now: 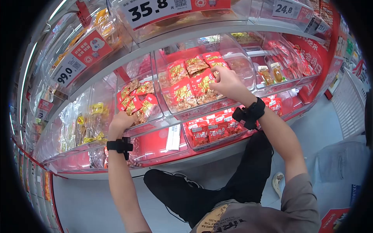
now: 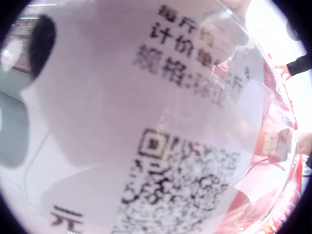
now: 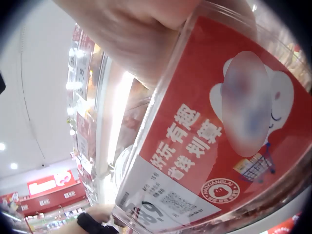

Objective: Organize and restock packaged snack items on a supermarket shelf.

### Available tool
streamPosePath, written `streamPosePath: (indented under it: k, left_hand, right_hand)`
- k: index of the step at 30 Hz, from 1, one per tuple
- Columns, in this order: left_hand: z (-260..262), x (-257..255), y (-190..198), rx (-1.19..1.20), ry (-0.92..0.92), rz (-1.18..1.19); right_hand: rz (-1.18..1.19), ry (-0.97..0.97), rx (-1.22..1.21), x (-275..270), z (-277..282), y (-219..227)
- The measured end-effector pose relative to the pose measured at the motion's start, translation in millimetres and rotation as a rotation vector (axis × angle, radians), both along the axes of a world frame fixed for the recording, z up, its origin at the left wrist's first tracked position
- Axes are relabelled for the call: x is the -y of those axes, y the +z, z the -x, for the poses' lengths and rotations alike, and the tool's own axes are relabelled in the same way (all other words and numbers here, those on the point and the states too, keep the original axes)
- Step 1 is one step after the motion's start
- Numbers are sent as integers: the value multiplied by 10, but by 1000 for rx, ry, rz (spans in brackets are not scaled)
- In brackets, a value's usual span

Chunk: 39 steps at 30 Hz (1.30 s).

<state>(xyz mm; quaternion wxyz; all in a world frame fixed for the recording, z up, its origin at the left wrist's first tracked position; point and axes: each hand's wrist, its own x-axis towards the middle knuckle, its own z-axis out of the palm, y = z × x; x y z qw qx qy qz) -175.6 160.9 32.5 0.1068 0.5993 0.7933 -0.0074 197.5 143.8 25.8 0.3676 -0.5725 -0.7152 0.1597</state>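
My left hand [image 1: 122, 122] reaches over the front wall of a clear bin of red snack packets [image 1: 148, 104]. Its fingertips lie among the packets at the bin's front left, and whether they grip one I cannot tell. In the head view my right hand [image 1: 229, 82] is over the neighbouring bin, its thumb and forefinger bent with a gap between them. Red and yellow snack packets [image 1: 180, 90] lie in rows right beside these fingers. The right wrist view shows part of the right hand [image 3: 126, 34] behind a red price card [image 3: 195, 92].
Above the bins runs a shelf with price cards [image 1: 155, 11]. More red packets [image 1: 217, 131] fill a lower bin, left of which a white card [image 1: 173, 137] stands. Yellow-labelled packs [image 1: 93, 116] are at left. A white basket [image 1: 345, 99] is at right.
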Motion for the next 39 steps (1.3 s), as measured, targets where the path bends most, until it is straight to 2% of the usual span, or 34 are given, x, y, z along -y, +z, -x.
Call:
streamPosePath:
  k: [3,4,6,9,12,13,16,17,19,20,21,22,23,25,27,29,31,33,34,35,38,39]
  left_hand:
    - [174,-88,-165,-9,-29,-212]
    - [229,-108,-213,11,-38,-240]
    - [200,-49,-173,51,-54,-302]
    - [-14,211,-7,39,-11,-424]
    - [-99,341,27,185,-139,-778]
    - [-4,311,-83,165,-210,-970]
    - [-270,722,44,1128,-265,-1093]
    - [-371,887,110,1293,-316,-1062]
    - [-571,1249,268,1626,-402,-980]
    - [-662,1412,346,1624,-440,-922]
    - [-752,1558,416,1624,-476,-865]
    - [-795,1630,436,1627,-507,-804]
    - [-799,1645,410,1540,-511,-766]
    - [-864,1719,452,1355,-522,-626]
    - [-929,1644,352,1280,-650,-619]
    - [-976,1631,285,1282,-660,-580]
    - [-981,1616,234,1309,-692,-512]
    - [-1042,1645,246,1201,-741,-453]
    - [-1065,1655,248,1148,-763,-425]
    - [-1041,1609,213,975,-815,-506]
    - [-1024,1585,154,862,-728,-494]
    - [-1058,1580,72,919,-646,-577]
  right_hand:
    - [-47,-41,132,7,64,-34]
    - [-168,-83,169,10,79,-77]
    - [-416,-170,241,14,104,-158]
    - [-453,-181,187,32,125,-127]
    - [-474,-126,152,43,106,-120]
    - [-489,-122,147,65,104,-106]
    - [-626,-80,6,102,105,-62]
    - [-746,-45,-65,123,103,-47]
    - [-756,-4,-197,238,150,24]
    - [-759,23,-257,313,183,66]
    - [-733,145,-400,426,266,122]
    - [-597,238,-482,591,338,191]
    - [-329,401,-570,663,393,192]
    - [83,585,-630,935,483,443]
    - [220,707,-634,1042,567,458]
    - [75,784,-580,1009,639,306]
    - [209,756,-532,998,556,265]
    - [283,715,-535,949,485,151]
    - [230,718,-517,923,469,95]
    - [176,722,-500,903,454,55]
    - [-68,633,-350,954,432,47]
    - [-161,588,-283,973,427,74]
